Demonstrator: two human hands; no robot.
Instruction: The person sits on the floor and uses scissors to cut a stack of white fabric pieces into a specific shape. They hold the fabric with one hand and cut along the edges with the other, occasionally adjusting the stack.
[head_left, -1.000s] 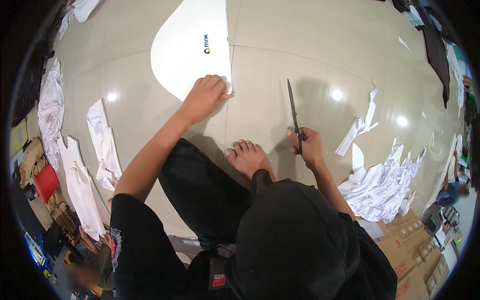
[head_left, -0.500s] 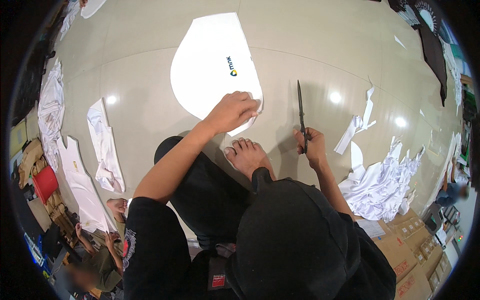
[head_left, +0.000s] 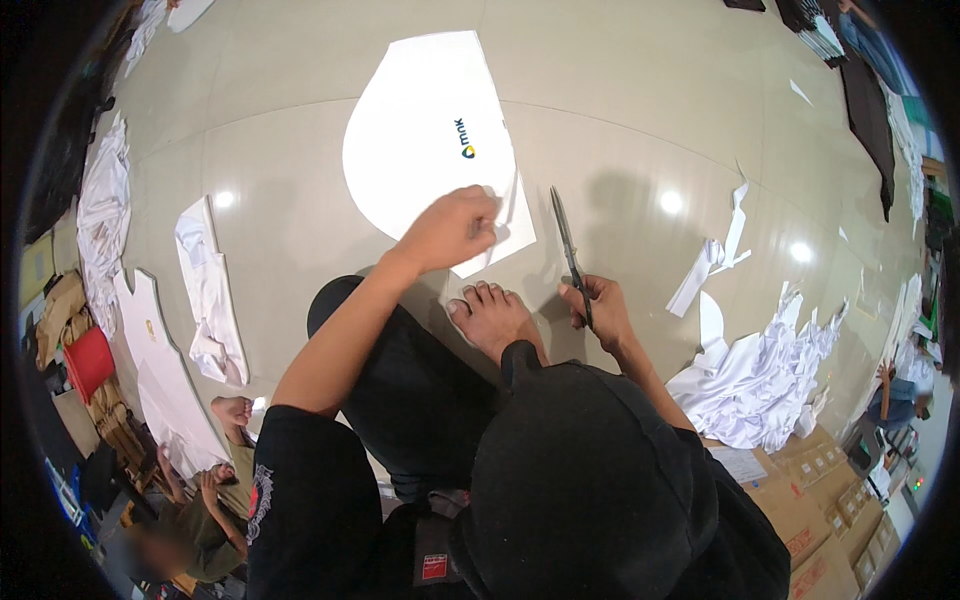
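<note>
A stack of white cut fabric (head_left: 415, 130), curved along its left side and with a small printed logo, lies on the floor in front of me. My left hand (head_left: 450, 230) is closed in a pinch on the fabric's near right edge, raising the upper layer so the corner beneath shows. To the right, my right hand (head_left: 602, 312) grips dark scissors (head_left: 564, 232) by the handles. Their blades look held together, pointing forward and slightly left, beside the fabric without touching it. My bare foot (head_left: 497, 322) rests between the two hands.
White fabric strips (head_left: 712, 262) and a heap of white scraps (head_left: 755, 385) lie at right, with cardboard boxes (head_left: 800, 500) behind. At left are a folded white piece (head_left: 208, 290) and a long white panel (head_left: 165, 375). Another person (head_left: 190, 530) sits at lower left.
My left hand has lifted and folded back the upper layer's edge, baring the lower corner. The scissors have moved left and nearer to me, tilting left.
</note>
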